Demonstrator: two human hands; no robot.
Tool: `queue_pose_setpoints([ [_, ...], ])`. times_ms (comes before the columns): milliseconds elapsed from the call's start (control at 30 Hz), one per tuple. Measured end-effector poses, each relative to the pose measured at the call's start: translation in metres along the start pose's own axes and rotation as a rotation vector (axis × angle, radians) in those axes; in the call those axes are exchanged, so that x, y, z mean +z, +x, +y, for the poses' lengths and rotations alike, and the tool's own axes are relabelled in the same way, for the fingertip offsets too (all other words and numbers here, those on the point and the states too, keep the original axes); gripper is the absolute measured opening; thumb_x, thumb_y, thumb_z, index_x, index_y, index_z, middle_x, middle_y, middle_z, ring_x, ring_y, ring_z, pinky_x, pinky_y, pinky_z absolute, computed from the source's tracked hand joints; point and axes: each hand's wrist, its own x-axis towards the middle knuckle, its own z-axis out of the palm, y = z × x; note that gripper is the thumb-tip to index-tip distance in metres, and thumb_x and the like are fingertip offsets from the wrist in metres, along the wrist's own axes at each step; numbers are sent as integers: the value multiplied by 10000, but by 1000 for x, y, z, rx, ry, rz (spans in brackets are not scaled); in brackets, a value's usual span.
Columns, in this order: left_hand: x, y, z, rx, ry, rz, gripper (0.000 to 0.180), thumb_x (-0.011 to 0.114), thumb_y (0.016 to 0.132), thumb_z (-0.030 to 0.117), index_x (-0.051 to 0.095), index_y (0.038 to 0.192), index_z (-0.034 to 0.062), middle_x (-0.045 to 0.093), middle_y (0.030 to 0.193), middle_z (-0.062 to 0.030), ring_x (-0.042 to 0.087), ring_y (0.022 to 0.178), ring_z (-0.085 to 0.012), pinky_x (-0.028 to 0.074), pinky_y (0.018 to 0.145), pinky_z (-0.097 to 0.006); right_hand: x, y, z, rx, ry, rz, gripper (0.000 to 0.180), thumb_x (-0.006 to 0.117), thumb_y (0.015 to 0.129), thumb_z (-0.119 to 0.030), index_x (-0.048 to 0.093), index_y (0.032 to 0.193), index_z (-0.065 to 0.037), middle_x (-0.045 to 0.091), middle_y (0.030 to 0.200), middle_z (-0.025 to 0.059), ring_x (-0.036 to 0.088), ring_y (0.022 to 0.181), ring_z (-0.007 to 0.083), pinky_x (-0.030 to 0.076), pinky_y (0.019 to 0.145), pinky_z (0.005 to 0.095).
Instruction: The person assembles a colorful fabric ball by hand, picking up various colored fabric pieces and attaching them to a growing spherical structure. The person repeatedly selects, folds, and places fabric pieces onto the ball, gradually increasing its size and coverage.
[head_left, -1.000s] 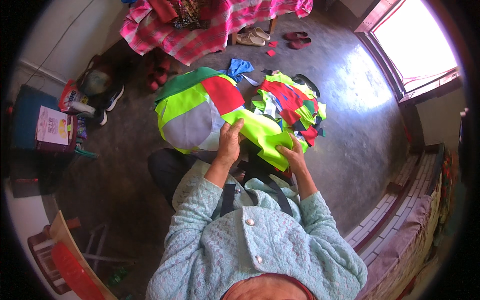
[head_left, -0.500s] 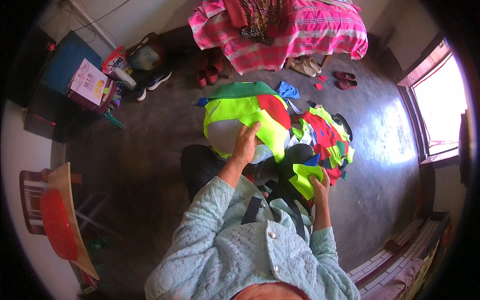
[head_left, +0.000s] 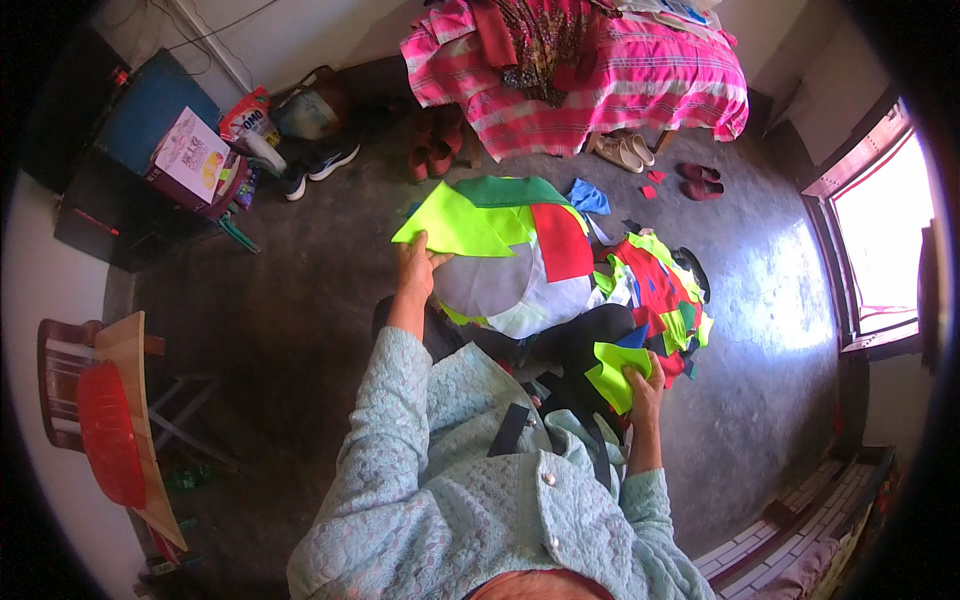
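My left hand (head_left: 416, 270) pinches the near edge of a neon yellow cloth piece (head_left: 458, 224), which lies over the left part of a round grey-white surface (head_left: 487, 287) in front of my knees. A red cloth piece (head_left: 563, 243) and a dark green one (head_left: 512, 191) lie along that surface's right and far sides. Further right, my right hand (head_left: 645, 385) is closed on a smaller neon yellow cloth piece (head_left: 614, 376). Just beyond it shows a blue scrap (head_left: 634, 337). What supports the round surface is hidden.
A heap of mixed cloth scraps (head_left: 662, 290) lies right of the round surface. Beyond are a blue scrap (head_left: 588, 197), dark red shoes (head_left: 700, 181) and a bed with a pink checked cover (head_left: 610, 75). A wooden chair (head_left: 70, 385) stands at left.
My left hand has moved left, carrying the neon yellow piece from the round surface's right side to its left. More red and grey-white now shows. My right hand keeps its hold.
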Motion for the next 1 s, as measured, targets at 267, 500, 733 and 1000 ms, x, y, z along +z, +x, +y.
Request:
queue_pose_setpoints([
  [267, -1, -6, -8, 7, -34, 87, 269, 517, 948, 100, 477, 1196, 5, 607, 1108, -136, 663, 895, -267, 614, 681, -398, 3, -1, -5, -10, 2, 13, 222, 620, 801, -14, 581, 1019, -27, 626, 865, 19, 590, 731, 109, 487, 667, 247],
  [500, -8, -13, -11, -30, 94, 153, 239, 620, 873, 97, 589, 1096, 17, 648, 980, -83, 648, 747, -180, 560, 527, -289, 2, -2, -6, -11, 16, 15, 240, 615, 792, -5, 575, 1028, -21, 633, 869, 30, 599, 726, 115, 492, 671, 250],
  [733, -8, -24, -9, -13, 222, 173, 213, 674, 836, 110, 608, 1034, 67, 642, 855, -39, 611, 694, -138, 520, 506, -263, 6, -4, -12, 4, 36, 7, 231, 622, 812, 2, 578, 1035, -36, 634, 869, 29, 602, 730, 110, 495, 668, 241],
  [1000, -13, -47, -12, 41, 104, 331, 625, 618, 849, 41, 245, 1350, 18, 377, 1363, -173, 627, 798, -217, 551, 600, -329, 2, -1, -2, -13, 56, 22, 223, 616, 812, -12, 581, 1031, -40, 625, 866, 18, 588, 737, 101, 482, 670, 241],
])
